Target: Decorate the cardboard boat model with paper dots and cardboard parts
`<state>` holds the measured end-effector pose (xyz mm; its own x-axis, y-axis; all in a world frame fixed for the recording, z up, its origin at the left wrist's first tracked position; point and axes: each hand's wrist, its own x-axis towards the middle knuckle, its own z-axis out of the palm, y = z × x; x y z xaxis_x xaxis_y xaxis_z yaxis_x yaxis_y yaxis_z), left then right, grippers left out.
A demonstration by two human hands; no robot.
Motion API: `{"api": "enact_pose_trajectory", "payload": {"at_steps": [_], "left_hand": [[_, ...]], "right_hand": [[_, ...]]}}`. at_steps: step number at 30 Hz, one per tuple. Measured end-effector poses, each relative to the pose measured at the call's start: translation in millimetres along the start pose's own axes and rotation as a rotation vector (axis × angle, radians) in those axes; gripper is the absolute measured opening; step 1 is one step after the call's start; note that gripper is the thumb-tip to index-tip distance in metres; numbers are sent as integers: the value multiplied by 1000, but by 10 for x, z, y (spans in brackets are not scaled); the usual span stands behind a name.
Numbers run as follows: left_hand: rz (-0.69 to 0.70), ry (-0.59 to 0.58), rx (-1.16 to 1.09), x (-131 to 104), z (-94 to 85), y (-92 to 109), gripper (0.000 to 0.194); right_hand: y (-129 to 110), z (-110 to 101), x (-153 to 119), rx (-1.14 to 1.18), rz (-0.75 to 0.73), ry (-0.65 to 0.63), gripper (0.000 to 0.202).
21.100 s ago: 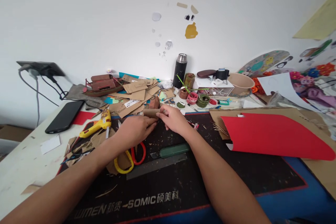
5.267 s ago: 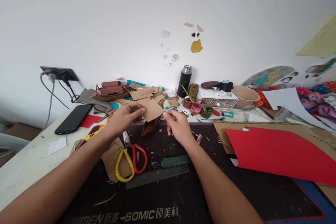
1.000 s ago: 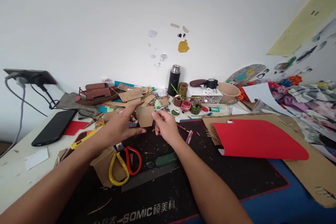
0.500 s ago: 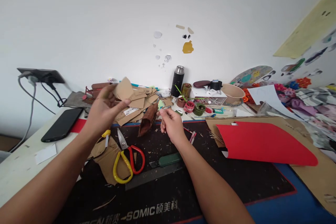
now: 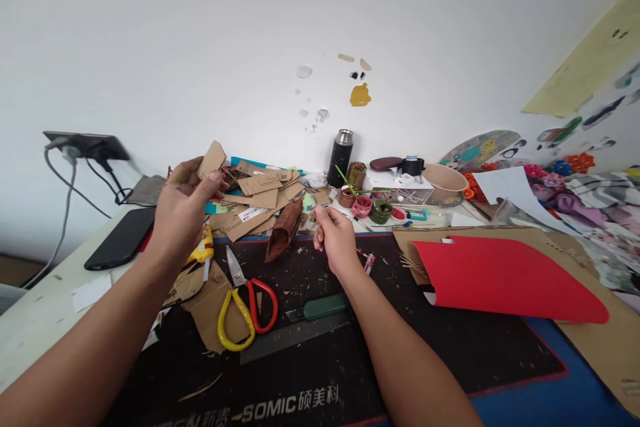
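Note:
In my left hand (image 5: pixel 183 207), raised at the left, a small tan cardboard piece (image 5: pixel 213 159) is gripped between thumb and fingers. My right hand (image 5: pixel 334 235) is closed in a pinch over the dark mat, and whatever its fingertips hold is too small to make out. Just left of that hand lies a brown rolled cardboard form (image 5: pixel 284 230), not visibly touched by it. Scissors with one yellow and one red handle (image 5: pixel 248 303) lie open on the mat. A green cutter (image 5: pixel 325 305) rests beside my right wrist.
Cardboard scraps (image 5: pixel 265 183) are heaped behind the hands, near a black flask (image 5: pixel 341 159) and paint jars (image 5: pixel 381 211). A yellow glue gun (image 5: pixel 203 250) lies by my left forearm. At the right is a red sheet (image 5: pixel 505 277); a black phone (image 5: pixel 120 238) lies left.
My left hand has moved left with the cardboard piece, which is now turned and tilted differently. My right hand stays pinched in nearly the same place. The view has shifted slightly.

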<state>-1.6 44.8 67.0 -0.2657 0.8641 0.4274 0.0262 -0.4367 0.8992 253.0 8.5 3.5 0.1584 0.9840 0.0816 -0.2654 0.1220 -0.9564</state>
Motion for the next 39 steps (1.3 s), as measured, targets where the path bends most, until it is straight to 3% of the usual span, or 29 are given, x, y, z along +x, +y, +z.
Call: {"api": "enact_pose_trajectory", "payload": {"at_steps": [15,18,22,26,29,39], "left_hand": [[-29,49,-91,20,46,18,67],[-34,17,-43,18,47,10,65],[-38,-99,117,-45,54,9,70],[69,-411,554,-198,124,-7,85],[203,-575,657,-323,205,-48,78],[372,-721,751,-532,299,-182,75]], "right_hand": [[29,-13,11,-29,2,0,53],[33,-13,15,-21,3,4,52],[38,-8,22,-20,7,12,52],[29,2,12,-23,19,-10,51],[15,17,-13,-22,18,-65,50],[29,75,-108,-183,-13,-283,54]]}}
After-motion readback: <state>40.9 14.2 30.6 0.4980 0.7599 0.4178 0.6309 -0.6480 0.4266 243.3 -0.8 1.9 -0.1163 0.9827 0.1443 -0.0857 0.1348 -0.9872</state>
